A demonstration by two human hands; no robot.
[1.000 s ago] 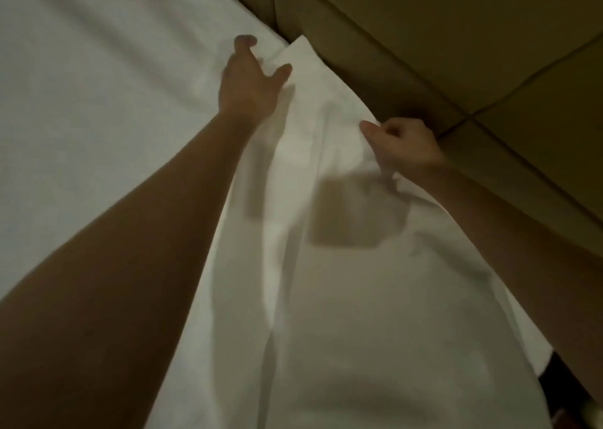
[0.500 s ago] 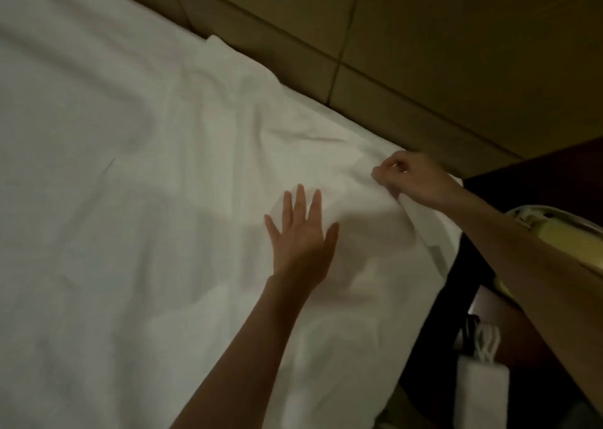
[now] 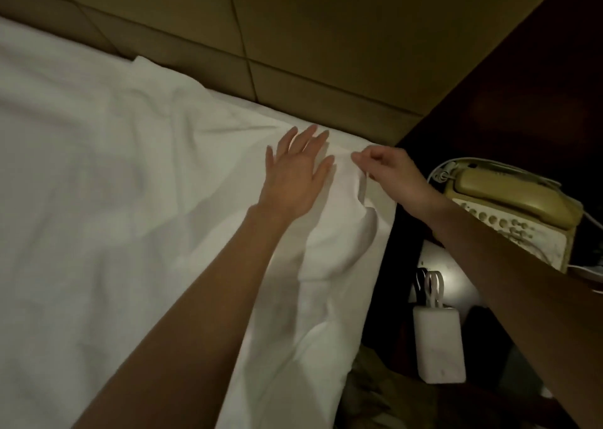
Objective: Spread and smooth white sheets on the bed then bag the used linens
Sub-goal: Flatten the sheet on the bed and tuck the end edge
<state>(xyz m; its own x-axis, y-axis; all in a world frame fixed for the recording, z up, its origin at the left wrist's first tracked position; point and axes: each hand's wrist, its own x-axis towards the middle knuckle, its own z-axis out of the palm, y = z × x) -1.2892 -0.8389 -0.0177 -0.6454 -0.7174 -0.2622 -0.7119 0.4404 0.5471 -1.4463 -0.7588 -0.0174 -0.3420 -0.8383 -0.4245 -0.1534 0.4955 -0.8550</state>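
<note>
A white sheet (image 3: 107,200) covers the bed, wrinkled near the head end and folded over the right edge. My left hand (image 3: 295,174) lies flat on the sheet near the bed's top right corner, fingers straight and spread. Just to its right, my right hand (image 3: 388,174) pinches a fold of the sheet's edge at the corner, fingers curled. No bag and no used linens are visible.
A padded tan headboard (image 3: 293,53) runs along the top. Right of the bed stands a dark nightstand (image 3: 522,86) with a yellowed telephone (image 3: 512,200) and a white power bank (image 3: 439,344) with cables. Dim floor shows below the bed edge.
My view has swung right, bringing the telephone and nightstand into sight. My left hand has slid up toward the corner, close beside my right hand, which keeps its pinch on the sheet edge.
</note>
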